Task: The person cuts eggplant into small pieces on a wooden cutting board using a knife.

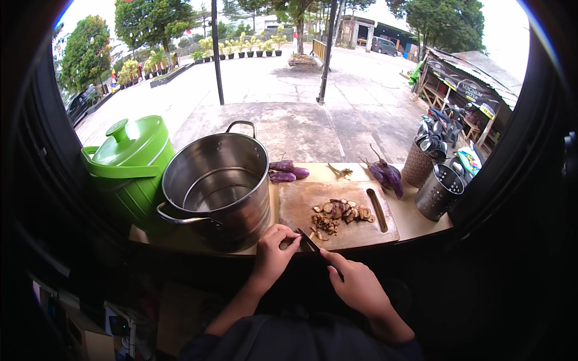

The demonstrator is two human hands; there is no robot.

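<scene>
My right hand (356, 282) grips a dark-handled knife (309, 240), its blade pointing up and left over the near edge of the wooden cutting board (293, 205). At the knife's tip, thumb and forefinger of my left hand (277, 246) pinch together; whether a small piece sits between them is too small to tell. Sliced eggplant (343, 210) lies in a heap on the board, with a pile of brownish chopped bits (325, 223) in front of it. A few slivers (319, 235) are scattered close to the blade.
Left of the board stands a large steel pot (216, 180), then a green lidded bucket (128, 167). Whole eggplants (284, 171) and more eggplants (386, 178) flank trimmed stems (339, 171) behind the board. Utensils fill a perforated holder (417, 164) beside a metal one (438, 194).
</scene>
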